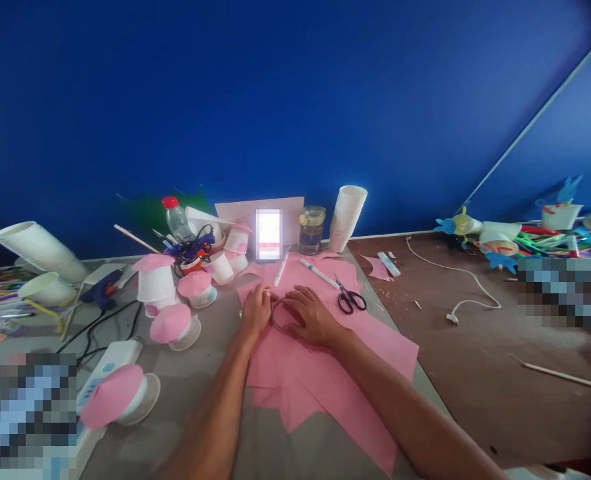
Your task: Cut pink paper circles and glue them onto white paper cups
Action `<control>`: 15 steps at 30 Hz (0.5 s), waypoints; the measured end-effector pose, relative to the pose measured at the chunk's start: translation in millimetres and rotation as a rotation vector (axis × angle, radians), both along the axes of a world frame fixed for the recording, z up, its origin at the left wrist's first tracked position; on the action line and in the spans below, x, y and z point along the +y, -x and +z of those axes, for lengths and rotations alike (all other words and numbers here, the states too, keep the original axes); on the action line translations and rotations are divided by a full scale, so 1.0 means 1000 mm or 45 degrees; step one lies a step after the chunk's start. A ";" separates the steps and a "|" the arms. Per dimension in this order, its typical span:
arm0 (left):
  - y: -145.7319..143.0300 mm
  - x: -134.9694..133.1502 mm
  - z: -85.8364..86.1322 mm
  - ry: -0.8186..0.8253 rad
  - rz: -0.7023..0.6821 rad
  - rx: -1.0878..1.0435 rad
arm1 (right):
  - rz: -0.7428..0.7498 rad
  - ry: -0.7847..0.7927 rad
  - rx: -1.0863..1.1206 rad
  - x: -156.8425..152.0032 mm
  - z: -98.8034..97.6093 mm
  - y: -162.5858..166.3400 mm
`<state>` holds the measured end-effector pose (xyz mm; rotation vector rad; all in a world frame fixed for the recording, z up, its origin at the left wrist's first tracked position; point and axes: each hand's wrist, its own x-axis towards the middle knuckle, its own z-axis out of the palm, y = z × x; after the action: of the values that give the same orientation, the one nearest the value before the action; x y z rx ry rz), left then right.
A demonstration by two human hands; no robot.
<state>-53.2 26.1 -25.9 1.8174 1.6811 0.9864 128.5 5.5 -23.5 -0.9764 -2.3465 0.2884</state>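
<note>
Sheets of pink paper lie overlapping on the table in front of me. My right hand rests on them with its fingers spread over a thin round rim; the rest of that round thing is covered. Just left of the rim is my left hand, its fingers curled together near the paper. What they hold, if anything, is hidden. Black-handled scissors lie to the right of my right hand, beside a white and blue marker. Beyond my left hand, a white pen lies on the paper.
At left stand paper cups with pink tops, a power strip and a blue glue gun. A lit phone, a glass jar and stacked cups line the back. A white cable crosses the brown table.
</note>
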 end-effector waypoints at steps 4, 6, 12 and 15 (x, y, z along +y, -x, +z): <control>0.000 0.000 0.000 -0.005 0.010 0.003 | -0.007 0.017 -0.017 0.000 0.001 -0.001; 0.000 -0.001 0.000 -0.012 0.010 0.004 | -0.002 0.018 -0.025 0.000 0.001 -0.001; -0.001 -0.001 0.002 -0.002 0.010 0.002 | 0.000 0.019 -0.021 0.001 0.001 -0.002; -0.001 -0.001 0.002 -0.008 0.011 0.012 | -0.004 0.018 -0.031 0.000 0.003 -0.003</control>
<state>-52.1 25.2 -24.2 1.8226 1.6948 0.9890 131.1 5.7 -20.8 -0.9954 -2.3676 0.2944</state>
